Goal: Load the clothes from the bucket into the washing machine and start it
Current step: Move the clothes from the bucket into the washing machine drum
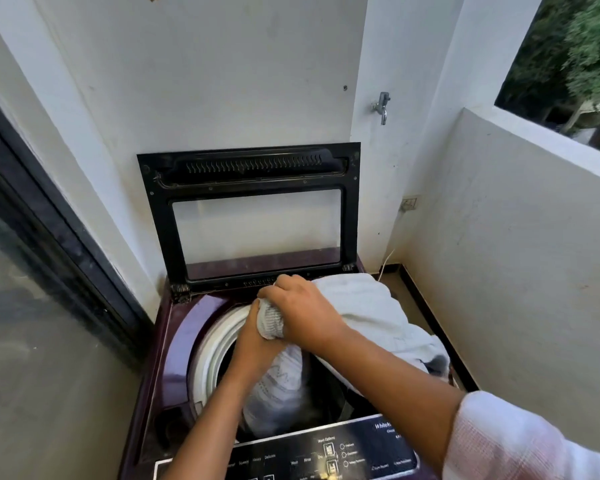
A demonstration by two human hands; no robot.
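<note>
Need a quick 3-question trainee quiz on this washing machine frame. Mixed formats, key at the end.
1. True or false: the washing machine lid is shut.
2. What do the left hand and right hand grip together over the drum? A) a white cloth B) a bottle C) a bucket
3. Fill in: the tap is fixed to the ___.

Key: 1 false, the lid stands open; 2 A; 3 wall.
</note>
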